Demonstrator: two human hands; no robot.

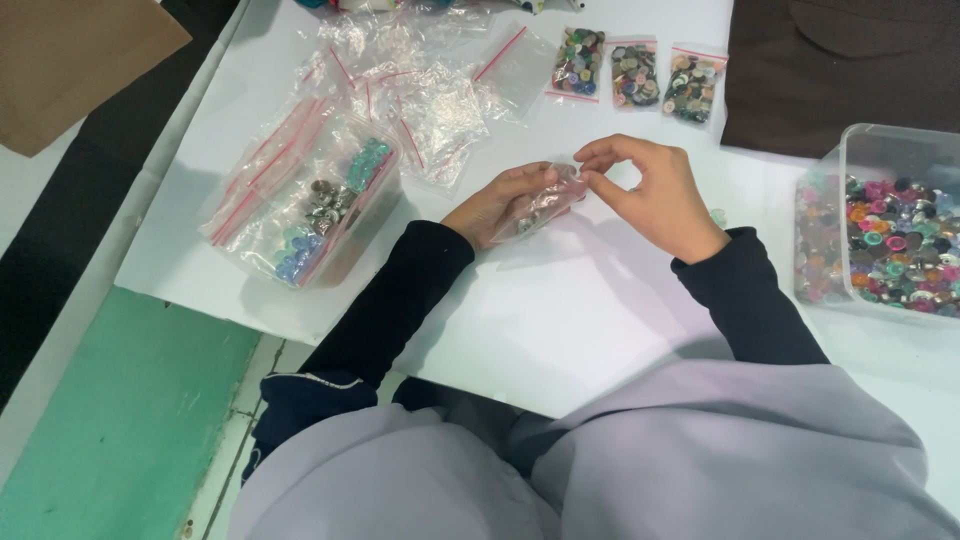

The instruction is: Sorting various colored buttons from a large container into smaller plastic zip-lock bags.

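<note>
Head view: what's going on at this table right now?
A person in dark sleeves holds a small clear bag with buttons in it in the left hand, while the right hand pinches its top edge. A clear tub of mixed buttons sits to the right, three filled bags lie ahead, and empty zip bags are piled beside a tub of bagged buttons on the left.

The scene was evenly and brightly lit from overhead, and the white tabletop [600, 310] came out nearly blown out. Soft shadows fell toward the person, under the forearms and beside the heap of clear bags [400, 90], whose plastic caught small glints. Focus was fair at centre; edges looked slightly soft, with mild wide-angle stretch.
</note>
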